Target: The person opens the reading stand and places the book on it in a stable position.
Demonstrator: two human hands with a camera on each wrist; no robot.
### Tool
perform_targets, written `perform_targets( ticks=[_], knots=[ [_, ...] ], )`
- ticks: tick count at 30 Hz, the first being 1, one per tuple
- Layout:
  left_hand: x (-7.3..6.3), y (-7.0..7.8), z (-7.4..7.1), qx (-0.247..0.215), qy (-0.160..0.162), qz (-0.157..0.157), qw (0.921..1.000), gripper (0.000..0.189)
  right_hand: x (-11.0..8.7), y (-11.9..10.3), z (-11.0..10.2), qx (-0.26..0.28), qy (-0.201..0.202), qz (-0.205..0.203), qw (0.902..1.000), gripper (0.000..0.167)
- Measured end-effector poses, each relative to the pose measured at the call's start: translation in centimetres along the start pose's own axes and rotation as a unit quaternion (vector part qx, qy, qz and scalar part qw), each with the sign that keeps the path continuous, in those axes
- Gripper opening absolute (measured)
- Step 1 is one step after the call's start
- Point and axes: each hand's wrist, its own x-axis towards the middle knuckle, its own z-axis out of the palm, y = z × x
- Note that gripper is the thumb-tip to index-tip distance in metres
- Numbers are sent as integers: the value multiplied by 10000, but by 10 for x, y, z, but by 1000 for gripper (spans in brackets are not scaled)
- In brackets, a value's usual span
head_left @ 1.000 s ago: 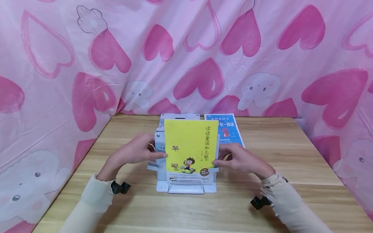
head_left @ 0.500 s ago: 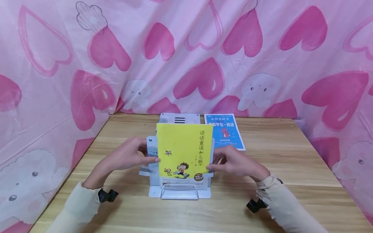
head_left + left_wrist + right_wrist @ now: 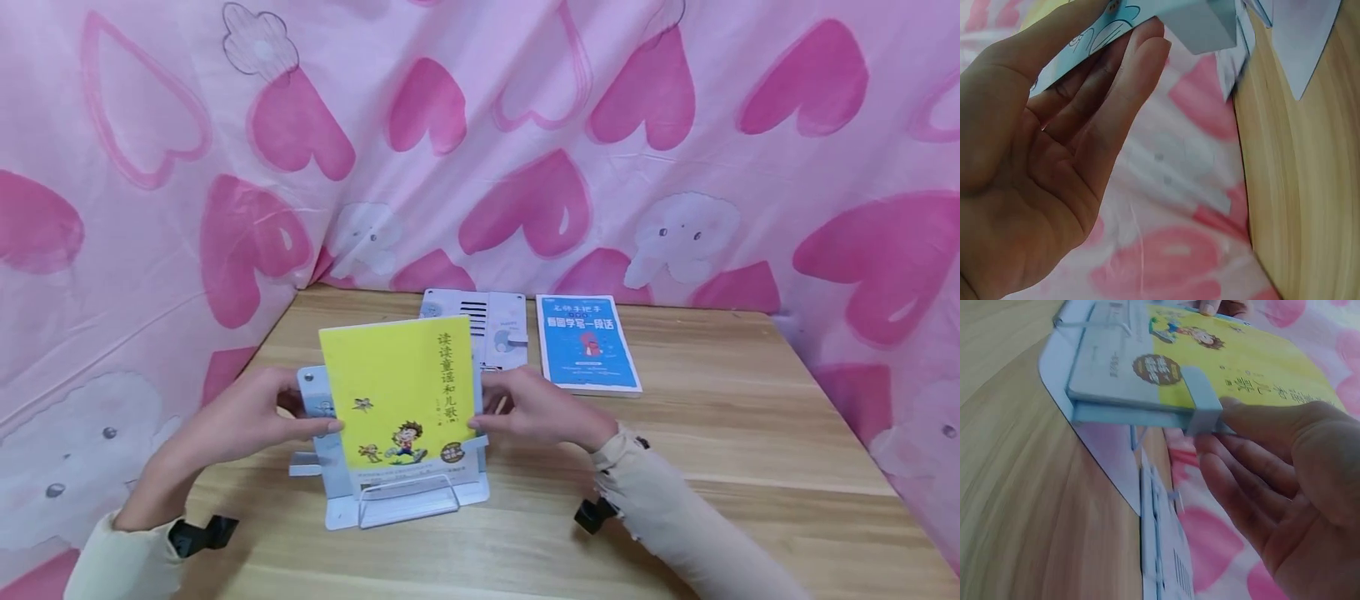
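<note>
A yellow children's book (image 3: 397, 367) leans upright on a pale blue book stand (image 3: 343, 510), behind a clear wire page holder (image 3: 408, 503) at the bottom. My left hand (image 3: 243, 421) grips the left edge, thumb on the book's side and fingers behind the stand. On the opposite edge, my right hand (image 3: 543, 408) pinches in the same way. A side clip (image 3: 1200, 394) laps over the book's right edge in the right wrist view. The left clip (image 3: 305, 464) sticks out sideways, free of the book. In the left wrist view, the left fingers (image 3: 1129, 94) curl beneath the stand's patterned panel.
Behind, a second pale stand (image 3: 510, 333) lies folded flat on the wooden table (image 3: 712, 467). Beside it lies a blue book (image 3: 588, 343). A pink heart-print curtain (image 3: 525, 200) borders the table's back and sides.
Both hands have moved the stand and yellow book left and slightly nearer, turning them a little. More of the folded stand and blue book behind now shows.
</note>
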Motion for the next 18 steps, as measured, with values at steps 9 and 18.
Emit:
perform_targets(
  ticks=[9,18],
  knots=[
    [-15,-28,-25,331,669,-337,9966,43,54,-11,21,-227,437,-380,9981,26],
    [3,-44,-37,221,908,-368,9949,48,89,-6,23,-449,1152,21,9923,27]
  ],
)
